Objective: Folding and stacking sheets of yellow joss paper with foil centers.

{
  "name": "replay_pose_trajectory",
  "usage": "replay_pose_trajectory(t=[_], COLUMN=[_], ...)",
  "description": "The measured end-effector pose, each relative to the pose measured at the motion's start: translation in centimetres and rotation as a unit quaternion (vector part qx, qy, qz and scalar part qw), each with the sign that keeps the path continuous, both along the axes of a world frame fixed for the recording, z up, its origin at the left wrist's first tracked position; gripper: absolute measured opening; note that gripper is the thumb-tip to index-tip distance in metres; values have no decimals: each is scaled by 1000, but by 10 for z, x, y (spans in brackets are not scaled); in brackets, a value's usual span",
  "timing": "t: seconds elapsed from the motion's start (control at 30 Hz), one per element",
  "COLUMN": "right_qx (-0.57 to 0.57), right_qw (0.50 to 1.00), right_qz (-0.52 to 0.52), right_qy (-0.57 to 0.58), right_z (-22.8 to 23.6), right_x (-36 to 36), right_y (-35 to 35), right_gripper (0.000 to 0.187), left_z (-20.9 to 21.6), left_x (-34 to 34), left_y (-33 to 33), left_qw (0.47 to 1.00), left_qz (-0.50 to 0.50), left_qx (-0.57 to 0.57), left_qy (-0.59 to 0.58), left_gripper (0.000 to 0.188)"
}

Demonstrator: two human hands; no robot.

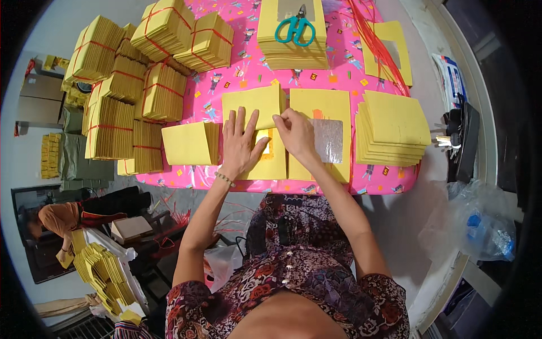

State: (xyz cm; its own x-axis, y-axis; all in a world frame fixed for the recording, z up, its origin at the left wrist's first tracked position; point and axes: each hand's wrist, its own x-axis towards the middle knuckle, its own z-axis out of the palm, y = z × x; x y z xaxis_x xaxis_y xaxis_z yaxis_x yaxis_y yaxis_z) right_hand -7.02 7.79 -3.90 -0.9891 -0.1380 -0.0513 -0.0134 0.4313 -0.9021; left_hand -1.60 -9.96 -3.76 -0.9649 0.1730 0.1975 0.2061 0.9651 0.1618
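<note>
A sheet of yellow joss paper (254,100), its far part folded over toward me, lies at the near middle of the table. My left hand (240,148) presses flat on it with fingers spread. The right edge of the fold is pinched between thumb and finger of my right hand (296,135). Just below the fold, an orange mark with a pale patch (266,148) shows. Beside it on the right lies an unfolded sheet (319,100) with a silver foil square (330,142), partly behind my right hand. Folded papers (189,144) sit left of my left hand.
A fanned pile of folded papers (392,118) is at right. Teal-handled scissors (296,31) rest on a tall paper stack (293,53). Red strings (389,62) hang over another sheet. Bundles tied in red (116,124) crowd the left. Another person (62,223) handles papers at lower left.
</note>
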Motion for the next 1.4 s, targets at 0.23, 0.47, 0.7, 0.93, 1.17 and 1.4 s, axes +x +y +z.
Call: replay_pose_trajectory(t=[0.23, 0.47, 0.7, 0.93, 1.17, 1.4], right_qx=[53, 86, 130, 135, 137, 148], right_qw=[998, 992, 983, 979, 981, 971], right_qz=[26, 86, 132, 153, 137, 100], right_qy=[20, -30, 0, 1, -5, 157], right_z=[-13, 1, 9, 10, 10, 15], right_x=[-14, -19, -22, -24, -20, -6], right_y=[2, 6, 9, 11, 11, 10], right_gripper=[34, 32, 32, 32, 31, 32], left_z=[0, 2, 0, 5, 4, -2], left_x=[-1, 0, 0, 1, 1, 1], left_y=[1, 2, 3, 5, 3, -1], left_qw=[1000, 1000, 1000, 1000, 1000, 1000], left_qz=[-3, 2, 1, -1, -1, -1], left_qx=[9, -3, -3, 5, -14, 7], left_qy=[16, 15, 24, 12, 10, 18], left_gripper=[68, 68, 66, 63, 60, 59])
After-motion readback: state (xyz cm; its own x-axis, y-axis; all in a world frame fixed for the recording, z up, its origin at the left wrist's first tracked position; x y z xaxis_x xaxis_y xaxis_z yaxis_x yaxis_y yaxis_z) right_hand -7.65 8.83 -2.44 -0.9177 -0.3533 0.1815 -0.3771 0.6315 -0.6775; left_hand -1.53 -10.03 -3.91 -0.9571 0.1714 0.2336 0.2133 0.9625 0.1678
